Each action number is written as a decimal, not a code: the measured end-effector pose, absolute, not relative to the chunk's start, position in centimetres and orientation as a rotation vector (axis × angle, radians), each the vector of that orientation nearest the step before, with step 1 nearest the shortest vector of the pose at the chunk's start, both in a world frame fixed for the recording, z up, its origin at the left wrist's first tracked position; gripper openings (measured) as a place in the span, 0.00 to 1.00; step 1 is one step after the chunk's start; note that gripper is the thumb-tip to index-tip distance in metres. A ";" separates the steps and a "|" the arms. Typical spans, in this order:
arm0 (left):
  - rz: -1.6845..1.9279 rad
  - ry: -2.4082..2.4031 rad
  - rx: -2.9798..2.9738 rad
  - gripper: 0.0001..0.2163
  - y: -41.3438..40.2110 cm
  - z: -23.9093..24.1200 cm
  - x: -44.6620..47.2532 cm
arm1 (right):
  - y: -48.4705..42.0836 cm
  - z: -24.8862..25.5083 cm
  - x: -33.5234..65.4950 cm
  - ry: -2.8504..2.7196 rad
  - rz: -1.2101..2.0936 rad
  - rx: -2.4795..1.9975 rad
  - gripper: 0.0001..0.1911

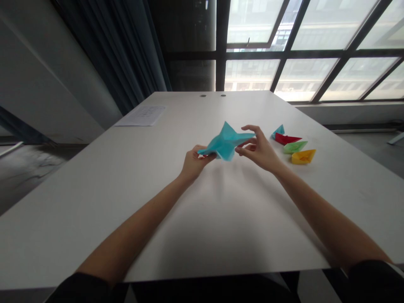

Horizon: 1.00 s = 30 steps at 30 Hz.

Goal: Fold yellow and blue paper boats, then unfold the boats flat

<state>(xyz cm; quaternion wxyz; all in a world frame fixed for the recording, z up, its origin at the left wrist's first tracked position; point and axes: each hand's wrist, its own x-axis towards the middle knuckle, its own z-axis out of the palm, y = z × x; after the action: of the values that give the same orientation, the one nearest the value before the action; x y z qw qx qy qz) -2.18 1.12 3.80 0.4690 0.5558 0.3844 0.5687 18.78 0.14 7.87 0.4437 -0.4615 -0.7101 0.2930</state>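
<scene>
A light blue sheet of folded paper [224,141], star-shaped with pointed corners, is held up above the white table. My left hand [196,162] pinches its left corner between thumb and fingers. At the paper's right side is my right hand [256,147], its thumb and fingers apart and curved around the right corner. The index finger arches above that corner, and other fingers are partly behind the paper. Whether the right fingers touch it is hard to make out.
Right of my right hand stand small folded paper boats: blue [278,131], red [286,139], green [295,147] and yellow [303,157]. A printed sheet [142,115] lies at the far left of the white table [126,168]. Windows and a dark curtain [126,50] are beyond.
</scene>
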 end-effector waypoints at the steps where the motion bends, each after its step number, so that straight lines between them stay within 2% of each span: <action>1: 1.403 0.901 1.305 0.10 1.3 3.6 -2.3 | 0.1 7.9 18.9 -1.768 0.676 -1.143 0.31; 5: 1.319 0.723 1.043 0.14 1.7 3.2 -2.4 | 0.1 8.0 19.2 -1.829 0.537 -1.101 0.28; 10: 1.174 0.693 0.840 0.15 1.4 3.3 -2.3 | 0.0 8.1 18.9 -2.064 0.576 -1.063 0.12; 12: 1.127 0.667 0.821 0.15 1.3 3.3 -2.1 | -0.1 8.0 18.6 -2.103 0.559 -1.108 0.12; 16: 1.111 0.639 0.796 0.15 1.3 3.0 -2.0 | 0.1 7.5 18.3 -2.075 0.534 -1.229 0.21; 20: 1.188 0.661 0.740 0.14 1.6 2.7 -2.0 | 0.8 6.8 18.5 -2.008 0.701 -1.329 0.24; 25: 1.255 0.669 0.703 0.10 1.9 2.6 -1.9 | 0.6 6.9 18.6 -2.105 0.883 -1.160 0.16; 27: 1.281 0.683 0.676 0.08 2.0 2.5 -1.9 | 0.1 7.3 18.3 -2.218 0.834 -1.064 0.12; 30: 1.321 0.673 0.634 0.08 2.0 2.5 -1.7 | -0.5 7.8 18.0 -2.391 0.648 -0.961 0.10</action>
<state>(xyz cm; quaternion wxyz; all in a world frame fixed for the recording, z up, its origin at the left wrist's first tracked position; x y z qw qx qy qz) -1.74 2.04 2.47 0.6924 0.2837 0.3011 0.5912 17.95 -0.54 7.77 0.2396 -0.3512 -0.8736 0.2368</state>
